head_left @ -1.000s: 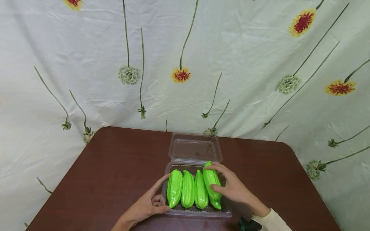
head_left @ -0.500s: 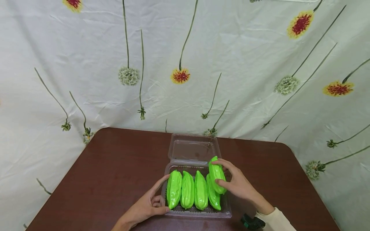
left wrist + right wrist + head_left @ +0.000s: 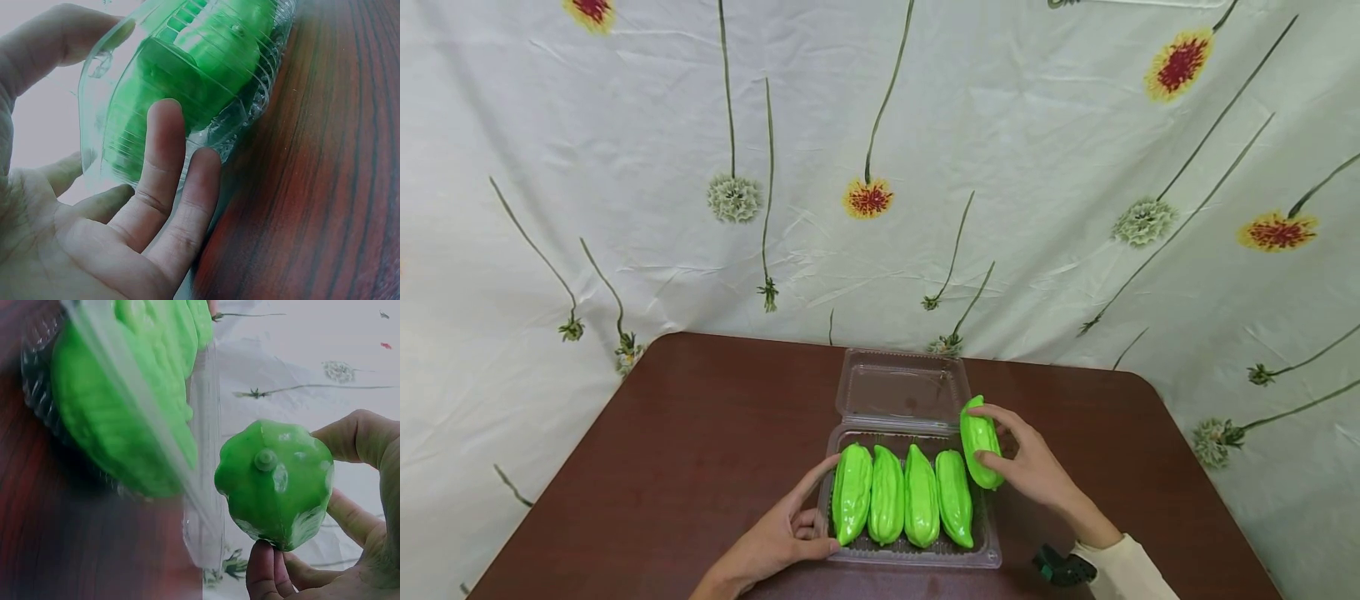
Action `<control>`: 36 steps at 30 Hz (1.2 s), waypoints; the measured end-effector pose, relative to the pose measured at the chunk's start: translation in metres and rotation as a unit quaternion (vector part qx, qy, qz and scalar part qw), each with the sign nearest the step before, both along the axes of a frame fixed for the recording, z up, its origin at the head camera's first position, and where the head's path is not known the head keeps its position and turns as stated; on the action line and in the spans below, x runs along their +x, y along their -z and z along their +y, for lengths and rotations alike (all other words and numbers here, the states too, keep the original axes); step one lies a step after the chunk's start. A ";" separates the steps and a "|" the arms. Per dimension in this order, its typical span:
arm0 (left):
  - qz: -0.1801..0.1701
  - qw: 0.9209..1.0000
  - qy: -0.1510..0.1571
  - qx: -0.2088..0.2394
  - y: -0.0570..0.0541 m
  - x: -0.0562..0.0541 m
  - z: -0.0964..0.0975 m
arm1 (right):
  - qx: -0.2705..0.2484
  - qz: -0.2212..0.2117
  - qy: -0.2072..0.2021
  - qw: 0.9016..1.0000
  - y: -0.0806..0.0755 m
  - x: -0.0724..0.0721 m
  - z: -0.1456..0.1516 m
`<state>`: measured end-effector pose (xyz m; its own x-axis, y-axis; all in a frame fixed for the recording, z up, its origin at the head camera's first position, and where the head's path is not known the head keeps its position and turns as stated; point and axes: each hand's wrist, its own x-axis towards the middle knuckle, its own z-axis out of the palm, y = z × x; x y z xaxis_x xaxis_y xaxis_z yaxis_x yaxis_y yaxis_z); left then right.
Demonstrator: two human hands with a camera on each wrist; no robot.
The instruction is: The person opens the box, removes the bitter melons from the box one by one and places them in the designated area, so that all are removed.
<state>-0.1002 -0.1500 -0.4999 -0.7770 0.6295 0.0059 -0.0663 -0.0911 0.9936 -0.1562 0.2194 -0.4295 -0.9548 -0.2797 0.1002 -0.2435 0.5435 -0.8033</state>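
Observation:
In the head view my right hand (image 3: 1033,467) grips a shiny, ridged green toy bitter melon (image 3: 977,437) between thumb and fingers. It is raised off the tray's right edge, its rounded end facing the right wrist camera (image 3: 275,481). Several more such melons (image 3: 887,496) lie side by side in the base of a clear plastic clamshell container (image 3: 988,557). My left hand (image 3: 778,533) holds that container by its left side, thumb at the front corner. In the left wrist view, fingers (image 3: 165,134) press against the clear ribbed wall.
The container's hinged lid (image 3: 902,387) lies folded back behind the base. Everything stands on a dark red-brown table (image 3: 722,417). Behind it hangs a pale cloth (image 3: 820,108) printed with flowers. A dark device (image 3: 1063,567) is at my right wrist, by a cream sleeve.
My right hand has lifted one bitter melon from on top of the rightmost one and carried it right and back, beyond the tray's edge. My left hand keeps its place.

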 end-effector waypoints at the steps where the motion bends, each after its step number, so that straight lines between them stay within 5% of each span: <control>1: 0.000 1.000 0.000 0.000 0.000 0.000 0.000 | -0.002 -0.004 0.006 1.000 0.001 -0.001 0.001; 18: -0.012 1.000 -0.001 -0.010 -0.002 0.000 -0.001 | 0.019 0.006 0.047 0.999 0.018 -0.027 0.029; 36: -0.015 1.000 0.002 -0.009 -0.002 0.001 0.000 | 0.039 -0.033 0.078 0.996 0.036 -0.042 0.045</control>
